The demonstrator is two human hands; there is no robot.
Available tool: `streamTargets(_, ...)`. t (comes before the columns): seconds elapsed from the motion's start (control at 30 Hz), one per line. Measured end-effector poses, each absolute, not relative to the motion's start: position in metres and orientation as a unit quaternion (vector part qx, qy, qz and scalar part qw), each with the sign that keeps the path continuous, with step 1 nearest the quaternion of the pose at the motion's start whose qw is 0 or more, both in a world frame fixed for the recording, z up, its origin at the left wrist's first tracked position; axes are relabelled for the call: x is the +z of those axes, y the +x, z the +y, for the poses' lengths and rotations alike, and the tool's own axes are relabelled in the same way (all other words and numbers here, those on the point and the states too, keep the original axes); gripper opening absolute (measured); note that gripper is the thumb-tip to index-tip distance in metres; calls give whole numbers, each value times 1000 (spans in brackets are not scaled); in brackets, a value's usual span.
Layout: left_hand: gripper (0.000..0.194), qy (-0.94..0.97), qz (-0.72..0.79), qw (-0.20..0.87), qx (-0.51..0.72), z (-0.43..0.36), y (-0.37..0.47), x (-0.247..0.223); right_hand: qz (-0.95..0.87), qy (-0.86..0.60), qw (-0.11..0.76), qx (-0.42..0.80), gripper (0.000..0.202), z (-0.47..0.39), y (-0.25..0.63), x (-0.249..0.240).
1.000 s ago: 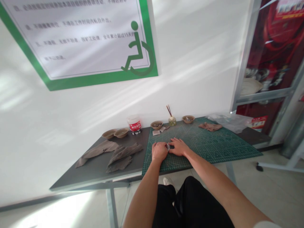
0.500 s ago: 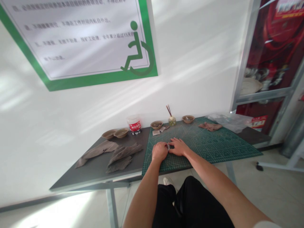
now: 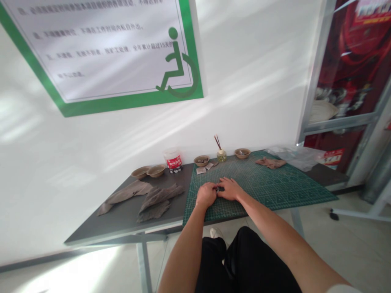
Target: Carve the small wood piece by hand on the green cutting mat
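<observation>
On the green cutting mat [image 3: 259, 179], near its front edge, both of my hands meet. My left hand [image 3: 207, 194] is closed, its fingertips pinched at a small whitish piece [image 3: 218, 189] too small to name. My right hand [image 3: 229, 189] rests on the mat from the other side, thumb and index at the same piece, its other fingers stretched forward. Fingers cover most of the piece. Behind the hands lie small pale square pieces [image 3: 201, 171] beside a bowl [image 3: 201, 160] of small dark items.
Grey cloths [image 3: 159, 199] and two bowls [image 3: 156, 171] occupy the table's left part, near a red-labelled tub [image 3: 174, 161]. At the back stand a reed diffuser [image 3: 221, 155] and another bowl [image 3: 242, 153]. Rightward lie a brownish cloth [image 3: 271, 162] and a plastic bag [image 3: 299, 158].
Less of the whitish piece shows between my fingertips than before. My hands have barely shifted, and the things on the table stay where they were.
</observation>
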State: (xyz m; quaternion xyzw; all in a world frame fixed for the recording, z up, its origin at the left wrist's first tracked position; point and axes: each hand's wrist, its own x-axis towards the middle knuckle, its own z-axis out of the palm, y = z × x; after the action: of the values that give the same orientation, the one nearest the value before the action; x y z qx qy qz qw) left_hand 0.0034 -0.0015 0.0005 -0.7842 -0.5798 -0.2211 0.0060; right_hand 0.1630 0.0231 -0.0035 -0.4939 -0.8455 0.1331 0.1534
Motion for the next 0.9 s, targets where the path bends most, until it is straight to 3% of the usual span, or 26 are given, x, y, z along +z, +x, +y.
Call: streamTargets(0.9,29,-759,-620,-1,-200,-14,11,13,-846,-493,153,136,59,23,163,-3)
